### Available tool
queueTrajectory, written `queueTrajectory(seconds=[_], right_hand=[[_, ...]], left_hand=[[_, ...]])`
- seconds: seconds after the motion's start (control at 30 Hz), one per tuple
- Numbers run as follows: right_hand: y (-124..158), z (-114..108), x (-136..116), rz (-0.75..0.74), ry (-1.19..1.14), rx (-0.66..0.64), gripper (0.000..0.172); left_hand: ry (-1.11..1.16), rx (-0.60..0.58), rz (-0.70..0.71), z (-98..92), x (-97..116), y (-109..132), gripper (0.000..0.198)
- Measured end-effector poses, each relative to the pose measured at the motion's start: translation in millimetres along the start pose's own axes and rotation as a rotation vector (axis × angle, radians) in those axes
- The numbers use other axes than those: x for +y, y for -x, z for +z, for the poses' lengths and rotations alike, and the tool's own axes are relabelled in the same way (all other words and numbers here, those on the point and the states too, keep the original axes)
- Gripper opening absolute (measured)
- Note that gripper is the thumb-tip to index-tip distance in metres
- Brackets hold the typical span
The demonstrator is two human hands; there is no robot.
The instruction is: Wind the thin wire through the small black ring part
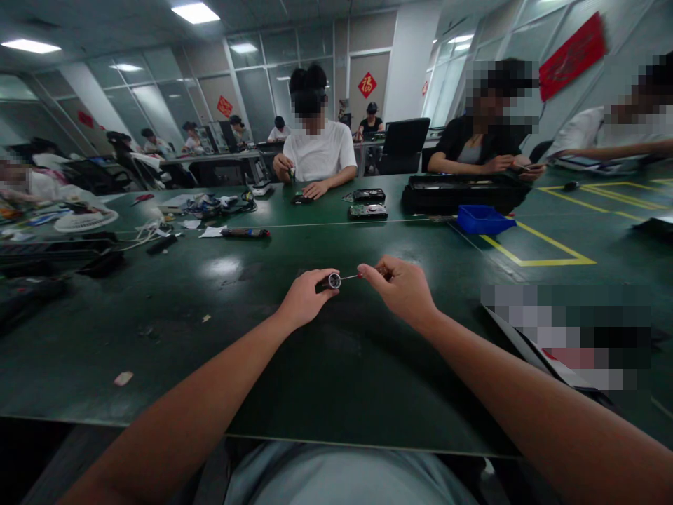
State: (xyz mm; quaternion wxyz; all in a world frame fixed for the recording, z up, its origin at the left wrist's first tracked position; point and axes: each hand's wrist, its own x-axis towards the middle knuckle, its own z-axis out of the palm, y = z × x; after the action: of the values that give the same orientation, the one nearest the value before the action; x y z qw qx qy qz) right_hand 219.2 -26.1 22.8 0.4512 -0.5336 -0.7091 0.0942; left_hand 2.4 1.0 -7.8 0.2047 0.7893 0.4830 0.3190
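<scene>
My left hand is closed around a short black cylinder with a silver-rimmed round end, which looks like a flashlight head. That round end faces right and toward me. In my right hand, closed fingers grip a slim screwdriver with a thin metal shaft and a bit of red near the thumb. Its shaft points left, and the tip reaches the rim of the cylinder; whether it sits inside cannot be made out. Most of the handle is hidden by my fingers. Both hands are held above the green table.
Across the table a person in a white shirt works near circuit-board devices. A blue bin and a long black housing lie to the far right. Cables and a dark bar-shaped part lie to the left.
</scene>
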Motion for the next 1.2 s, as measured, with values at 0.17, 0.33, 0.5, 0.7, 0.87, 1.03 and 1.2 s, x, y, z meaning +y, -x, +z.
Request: queueTrajectory(seconds=[0.17,0.33,0.5,0.7,0.87,1.03,1.2], right_hand=[[0.7,-2.1,-3.5,-0.023,-0.024,-0.036,0.032],[0.5,-4.7,-6.7,-0.024,-0.088,-0.071,0.025],[0.3,-5.5,-7.3,-0.013,-0.116,-0.106,0.02],[0.6,-1.9,-3.6,-0.071,-0.181,-0.134,0.014],[1.3,-0.9,-2.0,-0.114,-0.189,-0.144,0.014],[1.0,-2.7,-4.2,-0.057,-0.122,-0.165,0.034],[2.6,0.1,-3.3,-0.059,-0.157,-0.096,0.026]], left_hand=[[0.014,0.008,0.022,1.0,-3.1,0.1,0.041],[0.004,0.003,0.016,0.3,-3.0,0.2,0.041],[0.003,0.007,0.025,-0.7,-3.0,0.6,0.041],[0.003,0.014,0.021,-0.6,-2.7,0.1,0.04],[-0.008,0.031,0.01,0.2,-0.9,-1.0,0.039],[-0.005,0.028,0.022,1.0,-2.3,-0.2,0.04],[-0.001,0.031,0.037,1.9,-4.2,0.3,0.04]])
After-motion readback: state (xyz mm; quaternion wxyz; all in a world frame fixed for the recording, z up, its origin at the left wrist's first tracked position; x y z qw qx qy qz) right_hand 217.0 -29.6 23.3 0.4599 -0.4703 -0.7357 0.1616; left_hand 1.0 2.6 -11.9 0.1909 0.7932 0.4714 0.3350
